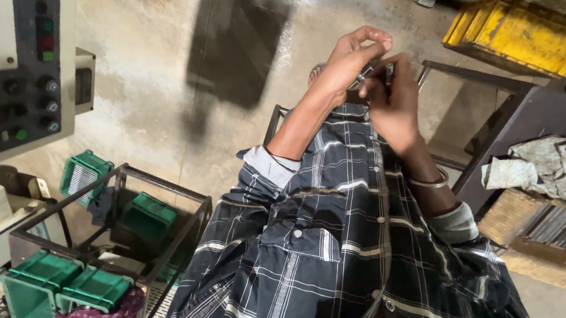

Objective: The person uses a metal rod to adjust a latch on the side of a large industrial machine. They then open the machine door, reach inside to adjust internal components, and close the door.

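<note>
My left hand [347, 61] and my right hand [392, 102] are raised together in front of my checked shirt [330, 245], fingertips meeting. The left hand's fingers pinch a small shiny metal piece [362, 75]. My right hand grips a thin dark metal pin [389, 71] that stands upright beside it. The two pieces touch or nearly touch; I cannot tell which. A metal bangle [431, 183] sits on my right wrist. Part of a foot shows behind the hands on the concrete floor [148, 65].
A machine control panel [26, 55] with knobs and coloured buttons stands at the left. Below it a metal frame rack [158, 185] holds several green plastic boxes [148, 212]. A yellow tray [522, 33] lies far right, a crumpled cloth [556, 162] on a dark table, metal strips [563, 228] in a box.
</note>
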